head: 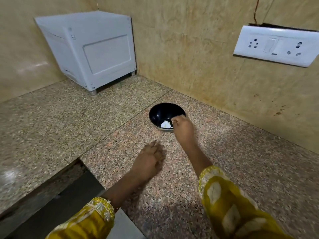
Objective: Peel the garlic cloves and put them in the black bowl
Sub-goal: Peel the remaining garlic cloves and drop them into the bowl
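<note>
Sitting far to the left of the black bowl [160,112], back in the corner where the walls are meeting, a white boxy appliance [96,49] is standing on short feet on the speckled stone counter [69,118]. Below the bowl and just to its left, the left hand [150,159] is resting on the counter with its fingers curled inward. Blur is hiding whether they are closing on a clove, a scrap of skin or nothing, so I cannot tell.

Inside the bowl, toward its near right side, what look like 2 pale peeled garlic cloves [164,124] are lying on the bottom. Over the bowl's right rim the right hand [183,128] is reaching in, its fingertips bunching together just above those cloves. Whether they are pinching 1 more piece or are already free of it, I cannot tell. Well to the right of the bowl, up on the wall, a white socket plate [276,45] is showing.

The step in hand is looking like the drop into the bowl. No unpeeled garlic is showing anywhere beside the bowl, so the next move is probably calling for the right hand to clear the rim without tipping the bowl. Then whatever the left hand may be holding is needing a check.
</note>
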